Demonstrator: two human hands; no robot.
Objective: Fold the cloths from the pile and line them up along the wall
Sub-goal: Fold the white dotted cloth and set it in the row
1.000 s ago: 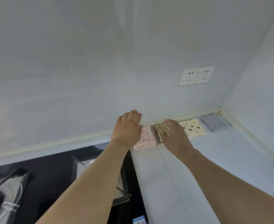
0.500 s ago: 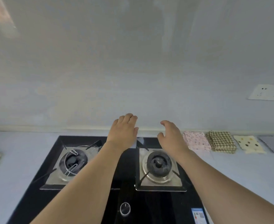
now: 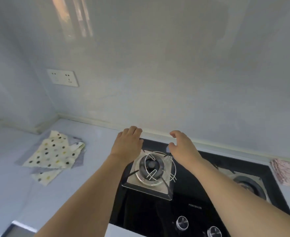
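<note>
Cloths in a loose pile of cream polka-dot and grey fabric squares [image 3: 52, 153] lie unfolded on the pale blue surface [image 3: 12, 194], well to the left of the left hand [image 3: 128, 145] and beyond both forearms. Nearest the viewer, under the arms, sits a black glass gas hob [image 3: 158, 212] with two round knobs. Both hands hover over its left steel burner [image 3: 152, 170]: the left hand has its fingers straight and together, holding nothing, and the right hand [image 3: 182, 147] is relaxed, thumb apart from loosely curved fingers, also empty.

Judging by the empty hands and the pile ahead to the left, the step in hand looks like the reach for the next cloth. The next move probably calls for carrying both hands leftward, clear of the burner's wire trivet, and pinching the top polka-dot cloth by its edge or corners so that it lifts free of the grey one under it.

The top cloth lies skewed and overlapping, one corner turned up near the grey piece. Far to the right of the right hand, a folded pink dotted cloth [image 3: 288, 173] lies just beside the wall [image 3: 175, 82], touching the hob's edge or nearly so.
</note>
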